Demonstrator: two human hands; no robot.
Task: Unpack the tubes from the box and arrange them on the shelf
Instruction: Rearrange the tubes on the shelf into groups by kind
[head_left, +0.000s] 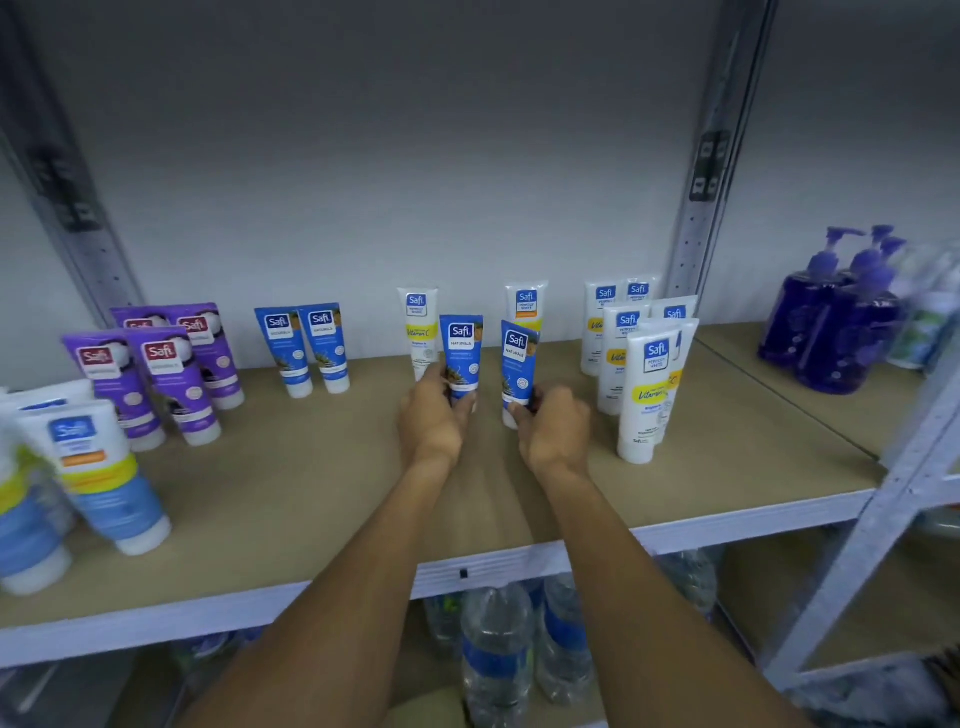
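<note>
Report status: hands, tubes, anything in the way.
Left hand grips left blue tube, right hand grips right blue tube. Both cap-down, mid shelf. White tubes standing close behind; box not in view.

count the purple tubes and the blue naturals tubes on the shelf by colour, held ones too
purple plastic tubes with white caps: 4
blue plastic naturals tubes with white caps: 4, one in left hand, one in right hand
total: 8

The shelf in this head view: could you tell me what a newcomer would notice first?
On the shelf, the left hand grips the left blue tube and the right hand the right blue tube, both roughly upright. Purple tubes stand at the left, violet pump bottles at the far right.
</note>
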